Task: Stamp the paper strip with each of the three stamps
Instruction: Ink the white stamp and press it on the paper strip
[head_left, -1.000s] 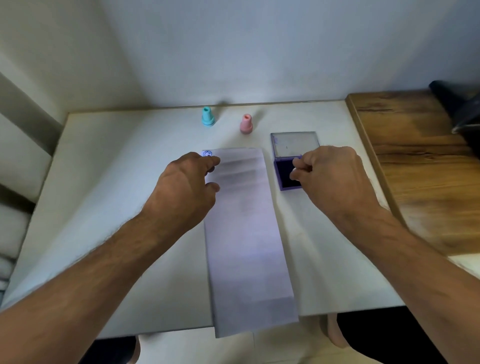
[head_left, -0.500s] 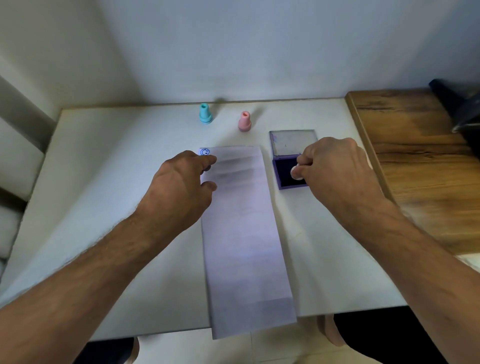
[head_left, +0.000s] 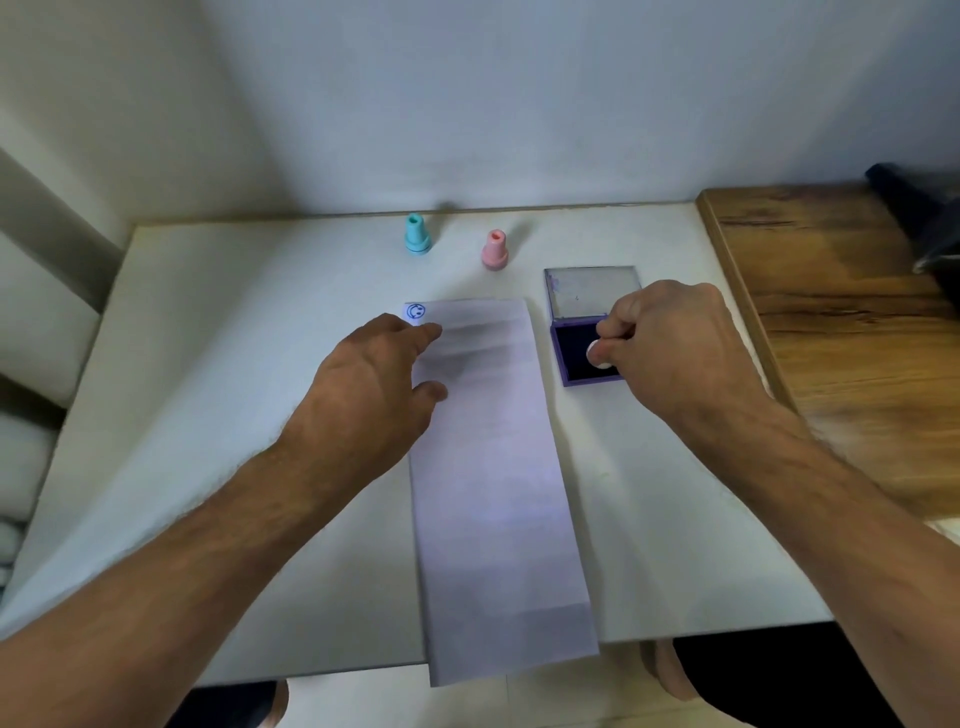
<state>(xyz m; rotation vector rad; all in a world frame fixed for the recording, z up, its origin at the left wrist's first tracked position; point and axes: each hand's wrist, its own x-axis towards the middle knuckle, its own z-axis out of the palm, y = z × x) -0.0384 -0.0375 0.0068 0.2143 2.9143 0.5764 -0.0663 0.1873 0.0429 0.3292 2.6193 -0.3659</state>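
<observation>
A long white paper strip lies down the middle of the white table, its near end hanging over the front edge. A blue smiley print marks its far left corner. My left hand rests on the strip's left edge, fingers loosely bent. My right hand pinches a small white stamp and holds it down on the dark pad of the open purple ink pad. A teal stamp and a pink stamp stand upright at the back.
The ink pad's lid lies flipped open behind the pad. A wooden surface adjoins the table on the right, with a dark object at its far end. Walls close the back and left.
My right hand has moved slightly forward over the ink pad, and the white stamp's base now shows on the pad. My left hand has stayed on the paper.
</observation>
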